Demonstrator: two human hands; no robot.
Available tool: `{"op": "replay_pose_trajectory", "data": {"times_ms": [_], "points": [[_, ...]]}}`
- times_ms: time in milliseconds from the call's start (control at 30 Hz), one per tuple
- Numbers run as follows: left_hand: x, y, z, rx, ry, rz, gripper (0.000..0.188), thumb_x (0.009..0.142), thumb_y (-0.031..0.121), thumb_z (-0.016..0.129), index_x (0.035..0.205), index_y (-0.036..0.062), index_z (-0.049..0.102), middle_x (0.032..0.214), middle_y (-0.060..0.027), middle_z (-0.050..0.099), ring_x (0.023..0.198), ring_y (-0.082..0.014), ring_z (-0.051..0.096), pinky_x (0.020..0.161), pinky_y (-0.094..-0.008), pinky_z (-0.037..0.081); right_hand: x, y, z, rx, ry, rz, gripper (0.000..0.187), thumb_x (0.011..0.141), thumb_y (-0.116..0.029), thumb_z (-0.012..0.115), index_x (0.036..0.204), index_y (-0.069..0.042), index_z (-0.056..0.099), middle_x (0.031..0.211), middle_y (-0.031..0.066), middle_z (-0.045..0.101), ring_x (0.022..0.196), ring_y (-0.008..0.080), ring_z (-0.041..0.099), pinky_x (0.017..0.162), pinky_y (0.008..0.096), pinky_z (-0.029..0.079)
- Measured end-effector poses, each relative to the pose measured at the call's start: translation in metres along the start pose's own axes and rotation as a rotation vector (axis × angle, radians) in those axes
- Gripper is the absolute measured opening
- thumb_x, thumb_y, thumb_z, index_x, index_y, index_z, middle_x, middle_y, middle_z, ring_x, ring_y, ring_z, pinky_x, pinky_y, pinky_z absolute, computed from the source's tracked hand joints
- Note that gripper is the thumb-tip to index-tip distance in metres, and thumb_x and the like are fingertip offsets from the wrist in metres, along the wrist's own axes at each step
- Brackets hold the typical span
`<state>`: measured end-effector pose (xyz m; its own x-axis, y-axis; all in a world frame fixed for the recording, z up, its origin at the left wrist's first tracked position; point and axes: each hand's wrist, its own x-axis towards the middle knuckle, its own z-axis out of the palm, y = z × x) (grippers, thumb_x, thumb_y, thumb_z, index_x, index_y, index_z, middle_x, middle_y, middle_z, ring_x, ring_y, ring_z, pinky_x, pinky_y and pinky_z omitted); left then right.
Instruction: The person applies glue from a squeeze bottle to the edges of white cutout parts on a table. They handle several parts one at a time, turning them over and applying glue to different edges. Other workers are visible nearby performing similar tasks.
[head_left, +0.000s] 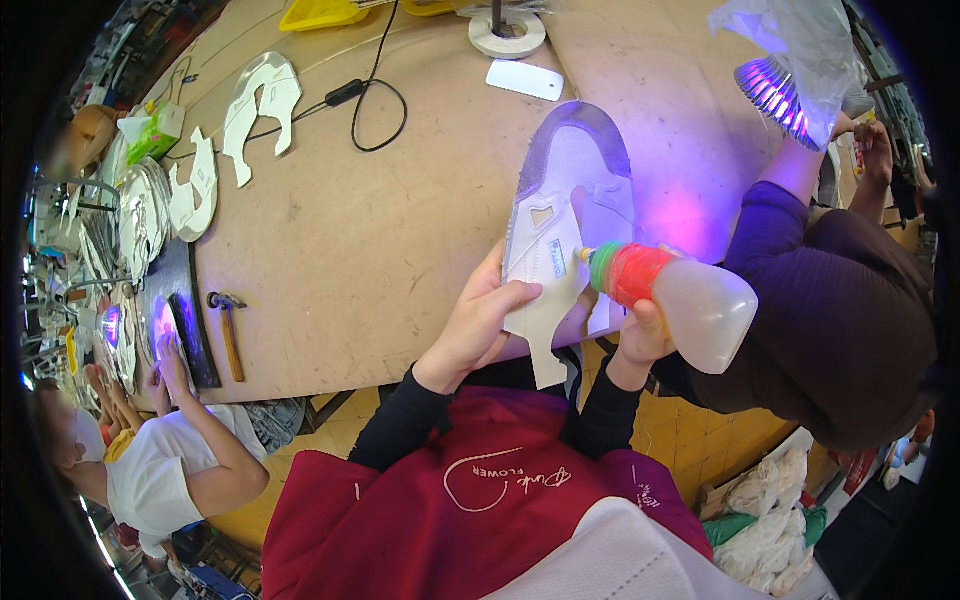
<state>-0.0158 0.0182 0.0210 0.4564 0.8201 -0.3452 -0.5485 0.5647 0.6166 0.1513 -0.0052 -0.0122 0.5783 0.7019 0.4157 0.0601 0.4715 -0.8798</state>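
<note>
A white shoe upper [535, 265] with a grey mesh toe is held up over the table's near edge. My left hand [478, 318] grips its left side, the thumb lying on the white face below a small blue-bordered label [557, 258]. In my right hand [643, 338] is a squeeze bottle [705, 310], translucent white with red and green wrapping round its neck. The bottle tilts so that its narrow yellowish nozzle [584, 255] points left, at the inner edge of the upper by the label. Whether the tip touches the upper I cannot tell.
White upper pieces [262, 105] lie at the far left, with a black cable [385, 115] beyond. A hammer [228, 335] rests left of me. At the back are a tape roll [507, 35] and a white card [525, 80]. Co-workers sit on both sides; a lamp [778, 100] glows violet at right.
</note>
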Motion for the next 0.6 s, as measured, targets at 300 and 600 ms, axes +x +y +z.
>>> {"op": "replay_pose_trajectory", "data": {"times_ms": [300,600], "points": [[-0.002,-0.0021,-0.0021,0.003,-0.011,-0.015,0.058,0.079,-0.003,0.045,0.135,-0.0024,0.029,0.126,-0.0115,0.047,0.115,-0.017,0.048,0.096,-0.0306,0.038,-0.0003,-0.0047,-0.0025,-0.027,-0.058,0.015,0.079,0.064,-0.044,0.08,0.12,-0.003,0.043,0.114,0.0108,0.051,0.103,0.0228,0.049,0.09,0.0363,0.039],[-0.0072,-0.0048,-0.0078,-0.017,-0.024,-0.045,0.05,0.08,-0.001,0.047,0.129,-0.0045,0.037,0.121,-0.0129,0.051,0.11,-0.0191,0.052,0.094,-0.0319,0.041,0.002,-0.0088,-0.0037,-0.051,-0.115,-0.006,0.078,0.065,-0.047,0.078,0.121,-0.003,0.044,0.116,0.0111,0.051,0.103,0.0232,0.049,0.091,0.0373,0.039]]}}
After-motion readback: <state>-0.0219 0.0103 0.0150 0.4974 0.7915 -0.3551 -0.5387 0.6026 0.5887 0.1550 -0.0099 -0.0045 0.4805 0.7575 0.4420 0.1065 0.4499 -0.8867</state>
